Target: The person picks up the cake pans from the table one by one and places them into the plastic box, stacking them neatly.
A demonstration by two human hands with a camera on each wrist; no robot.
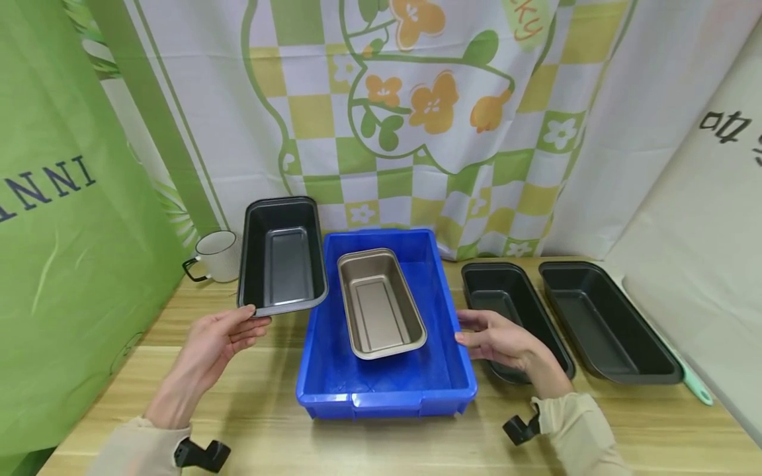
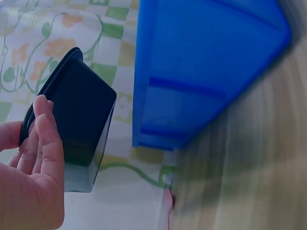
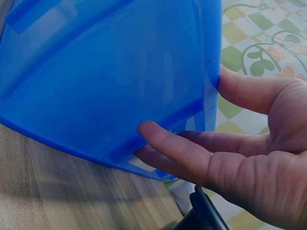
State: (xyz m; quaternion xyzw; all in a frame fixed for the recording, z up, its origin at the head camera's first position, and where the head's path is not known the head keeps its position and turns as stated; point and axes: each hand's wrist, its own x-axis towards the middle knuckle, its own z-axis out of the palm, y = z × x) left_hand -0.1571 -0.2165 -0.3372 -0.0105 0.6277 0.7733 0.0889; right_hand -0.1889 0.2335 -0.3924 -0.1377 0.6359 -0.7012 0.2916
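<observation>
My left hand (image 1: pixel 221 340) pinches the near rim of a dark grey loaf pan (image 1: pixel 292 261), thumb on top and fingers underneath. The pan is raised off the table, left of a blue plastic bin (image 1: pixel 387 400); its outer side (image 2: pixel 81 110) shows in the left wrist view. Inside the bin is a gold-coloured loaf pan (image 1: pixel 378 307), open side up. With the thumb at the rim and fingers against the outer wall, my right hand (image 1: pixel 497 338) holds the bin's right side. In the right wrist view, the fingers (image 3: pixel 177 148) lie along that blue wall.
Two more dark loaf pans, a narrower one (image 1: pixel 503 301) and a wider one (image 1: pixel 604 324), rest at the right. A mint-green handle (image 1: pixel 695 387) sticks out beside the wider pan. Behind my left hand stands a white mug (image 1: pixel 220 254). Patterned cloth (image 1: pixel 393 132) hangs behind the table.
</observation>
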